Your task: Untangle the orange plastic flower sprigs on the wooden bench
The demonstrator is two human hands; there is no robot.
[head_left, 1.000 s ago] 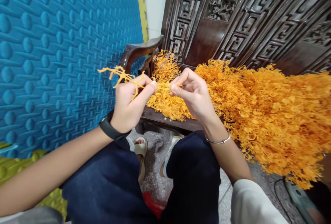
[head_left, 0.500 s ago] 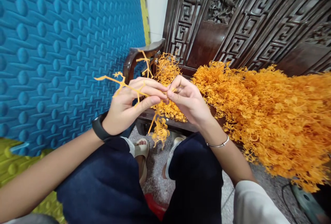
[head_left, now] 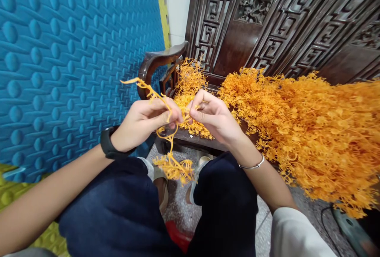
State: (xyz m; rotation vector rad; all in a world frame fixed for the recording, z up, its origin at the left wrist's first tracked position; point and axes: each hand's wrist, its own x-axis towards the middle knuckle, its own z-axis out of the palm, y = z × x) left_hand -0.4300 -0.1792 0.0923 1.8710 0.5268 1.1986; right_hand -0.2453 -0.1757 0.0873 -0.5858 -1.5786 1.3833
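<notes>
Both hands up at centre frame, nearly touching. Left hand (head_left: 142, 124), black watch (head_left: 108, 144) on the wrist, grip pinched shut on an orange plastic sprig (head_left: 166, 130): bare stem poking toward upper left, frilly end dangling down between the knees around lower centre. Right hand (head_left: 215, 118), thin bangle (head_left: 251, 165) on the wrist, fingertips closed on the same sprig right beside the left thumb. Huge pile of matching orange sprigs (head_left: 308, 130) heaped across the right half of the frame on the dark carved wooden bench (head_left: 190, 140), with a smaller clump just behind the hands. Blue bumpy foam mat (head_left: 68, 51) filling the left side. Dark blue trousers (head_left: 124, 213) along the bottom.
</notes>
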